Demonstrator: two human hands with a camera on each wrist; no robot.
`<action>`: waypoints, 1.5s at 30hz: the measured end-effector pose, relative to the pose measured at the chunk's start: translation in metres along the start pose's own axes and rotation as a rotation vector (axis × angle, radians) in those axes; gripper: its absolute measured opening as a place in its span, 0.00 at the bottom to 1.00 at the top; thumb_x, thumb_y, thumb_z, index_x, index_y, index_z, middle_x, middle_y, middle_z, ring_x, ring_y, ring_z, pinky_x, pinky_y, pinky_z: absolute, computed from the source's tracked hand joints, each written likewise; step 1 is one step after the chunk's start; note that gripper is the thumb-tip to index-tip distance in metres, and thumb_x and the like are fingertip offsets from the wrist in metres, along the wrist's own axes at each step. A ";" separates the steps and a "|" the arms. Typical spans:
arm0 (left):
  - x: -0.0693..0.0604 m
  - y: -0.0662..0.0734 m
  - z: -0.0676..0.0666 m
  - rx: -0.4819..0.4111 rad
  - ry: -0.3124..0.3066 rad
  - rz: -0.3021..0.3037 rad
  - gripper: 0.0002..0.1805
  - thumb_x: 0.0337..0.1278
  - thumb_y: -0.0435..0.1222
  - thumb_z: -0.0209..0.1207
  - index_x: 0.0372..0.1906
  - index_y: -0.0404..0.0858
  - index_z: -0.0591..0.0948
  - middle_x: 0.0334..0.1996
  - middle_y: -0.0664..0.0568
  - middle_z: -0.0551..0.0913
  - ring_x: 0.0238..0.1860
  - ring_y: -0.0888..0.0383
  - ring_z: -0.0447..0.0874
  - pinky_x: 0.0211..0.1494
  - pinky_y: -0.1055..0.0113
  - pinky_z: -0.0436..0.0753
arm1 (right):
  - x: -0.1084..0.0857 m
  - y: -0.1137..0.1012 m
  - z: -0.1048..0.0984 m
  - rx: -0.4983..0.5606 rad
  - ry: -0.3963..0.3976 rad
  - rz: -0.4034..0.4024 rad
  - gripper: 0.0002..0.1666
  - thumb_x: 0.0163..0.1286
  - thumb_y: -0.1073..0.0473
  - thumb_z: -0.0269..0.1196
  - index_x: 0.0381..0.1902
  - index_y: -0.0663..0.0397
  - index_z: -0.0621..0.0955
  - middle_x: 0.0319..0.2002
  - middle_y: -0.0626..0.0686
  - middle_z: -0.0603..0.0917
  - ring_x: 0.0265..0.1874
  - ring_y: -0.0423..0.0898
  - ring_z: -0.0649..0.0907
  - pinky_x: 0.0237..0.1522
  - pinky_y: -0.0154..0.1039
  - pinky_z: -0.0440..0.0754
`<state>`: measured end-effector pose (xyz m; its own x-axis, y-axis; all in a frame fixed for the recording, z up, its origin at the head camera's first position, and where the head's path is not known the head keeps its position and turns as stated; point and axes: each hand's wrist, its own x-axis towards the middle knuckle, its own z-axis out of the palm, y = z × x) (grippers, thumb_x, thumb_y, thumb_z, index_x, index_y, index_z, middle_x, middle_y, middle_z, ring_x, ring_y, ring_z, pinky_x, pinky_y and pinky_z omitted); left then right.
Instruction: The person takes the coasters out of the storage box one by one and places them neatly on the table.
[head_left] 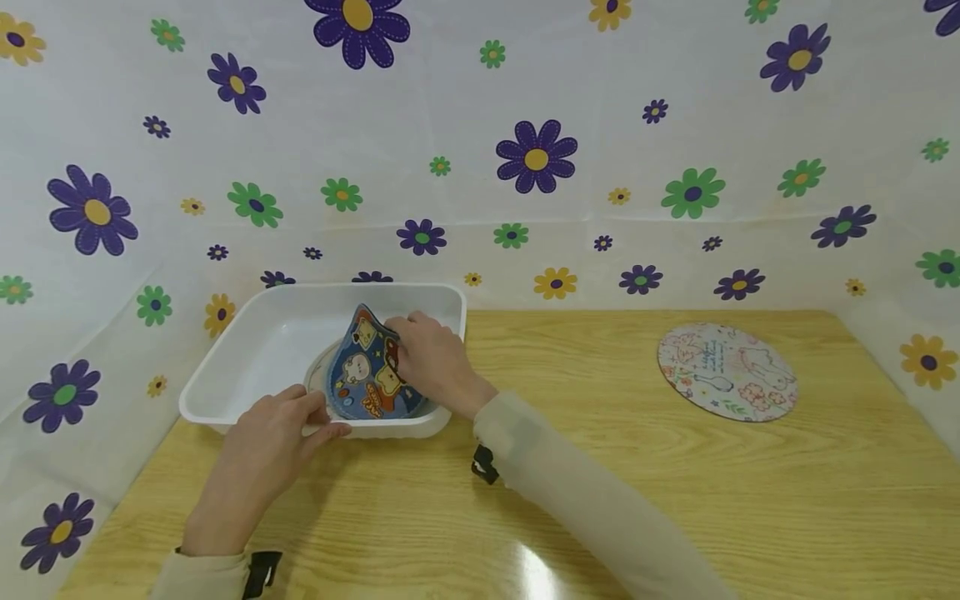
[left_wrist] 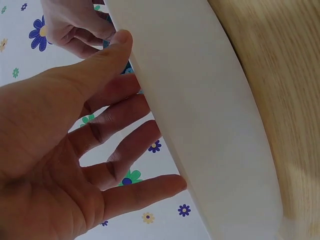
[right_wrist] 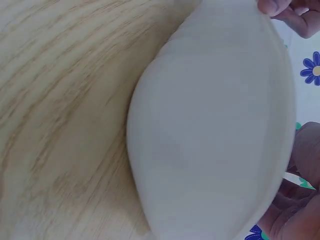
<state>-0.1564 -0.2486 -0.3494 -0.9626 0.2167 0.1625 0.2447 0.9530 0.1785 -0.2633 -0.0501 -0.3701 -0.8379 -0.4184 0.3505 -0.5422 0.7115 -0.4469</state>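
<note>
Sleeves: beige long cuffs nearest the camera, the right one [head_left: 592, 492] stretching across the lower middle, the left one [head_left: 202, 575] at the bottom edge; a small black clip [head_left: 485, 465] sits by the right cuff.
Left hand [head_left: 273, 437]: at the near rim of a white, rounded rectangular plastic basin [head_left: 258, 333], thumb outside, fingers inside, clamped lightly on the rim and spread apart from one another.
Right hand [head_left: 437, 358]: reaches over the basin's near right part, fingers clamped on the right edge of a blue mat with colourful cartoon figures [head_left: 367, 387].
Blue mat: inside the basin, near its front wall, bent, with one pointed edge standing up.
Pale disc [head_left: 318, 371]: partly hidden behind the blue mat, in the basin.
Floral mat [head_left: 727, 371]: round, pale, pink-patterned, flat on the right of the yellowish wood-grain surface [head_left: 540, 392], well apart from both hands.
Backdrop: white sheet with purple, green and yellow flowers [head_left: 450, 108].
</note>
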 end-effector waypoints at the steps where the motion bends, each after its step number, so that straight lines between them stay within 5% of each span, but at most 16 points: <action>1: 0.000 0.000 0.000 -0.003 0.003 0.004 0.13 0.57 0.46 0.72 0.32 0.41 0.84 0.31 0.52 0.84 0.28 0.55 0.79 0.33 0.56 0.80 | 0.000 -0.001 -0.001 0.004 -0.003 -0.003 0.20 0.73 0.65 0.60 0.61 0.52 0.83 0.44 0.53 0.87 0.33 0.43 0.84 0.30 0.32 0.81; 8: 0.001 0.000 0.000 -0.002 0.000 -0.002 0.14 0.57 0.46 0.71 0.32 0.40 0.84 0.31 0.51 0.84 0.28 0.55 0.79 0.33 0.55 0.81 | 0.002 -0.004 -0.007 0.084 -0.039 0.024 0.20 0.76 0.64 0.58 0.64 0.54 0.81 0.50 0.55 0.88 0.37 0.42 0.85 0.36 0.31 0.84; 14: 0.001 0.001 0.000 0.001 0.004 0.001 0.14 0.57 0.47 0.71 0.31 0.40 0.84 0.30 0.51 0.84 0.28 0.55 0.79 0.34 0.55 0.80 | 0.002 0.002 -0.008 0.256 -0.003 0.060 0.20 0.76 0.66 0.57 0.63 0.55 0.82 0.55 0.55 0.88 0.44 0.44 0.88 0.44 0.31 0.85; 22: 0.001 0.000 0.000 0.004 -0.006 -0.005 0.15 0.57 0.47 0.71 0.34 0.39 0.85 0.32 0.50 0.85 0.29 0.53 0.80 0.35 0.53 0.81 | 0.001 0.007 -0.012 0.458 0.036 0.139 0.19 0.75 0.67 0.58 0.61 0.57 0.82 0.52 0.60 0.88 0.36 0.49 0.89 0.30 0.29 0.84; 28: 0.001 -0.001 0.002 0.015 0.022 0.007 0.14 0.57 0.46 0.71 0.32 0.40 0.84 0.30 0.50 0.82 0.28 0.53 0.78 0.34 0.55 0.79 | -0.002 0.011 -0.013 0.713 0.035 0.292 0.19 0.75 0.68 0.59 0.61 0.57 0.82 0.51 0.63 0.86 0.36 0.53 0.90 0.30 0.47 0.90; 32: 0.000 0.000 0.005 0.025 0.062 0.016 0.13 0.58 0.46 0.71 0.31 0.41 0.83 0.29 0.51 0.80 0.29 0.50 0.77 0.34 0.55 0.77 | -0.006 0.012 -0.015 0.812 0.026 0.388 0.19 0.74 0.69 0.59 0.61 0.56 0.82 0.53 0.63 0.84 0.36 0.53 0.89 0.34 0.52 0.90; 37: -0.005 0.001 0.011 0.039 0.132 0.017 0.13 0.59 0.46 0.71 0.34 0.42 0.82 0.32 0.49 0.82 0.31 0.47 0.78 0.32 0.54 0.80 | -0.009 0.014 -0.020 0.890 0.029 0.475 0.19 0.74 0.70 0.58 0.61 0.57 0.81 0.54 0.62 0.82 0.34 0.51 0.87 0.33 0.46 0.91; 45: -0.015 -0.009 0.023 0.096 0.341 0.157 0.12 0.51 0.40 0.75 0.35 0.45 0.82 0.32 0.48 0.82 0.31 0.44 0.81 0.21 0.56 0.79 | -0.015 0.017 -0.027 1.054 0.040 0.596 0.21 0.75 0.71 0.56 0.63 0.58 0.78 0.57 0.64 0.79 0.40 0.53 0.86 0.39 0.49 0.91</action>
<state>-0.1469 -0.2550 -0.3758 -0.8164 0.2938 0.4972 0.3581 0.9330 0.0366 -0.2588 -0.0164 -0.3608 -0.9811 -0.1506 -0.1215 0.1275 -0.0302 -0.9914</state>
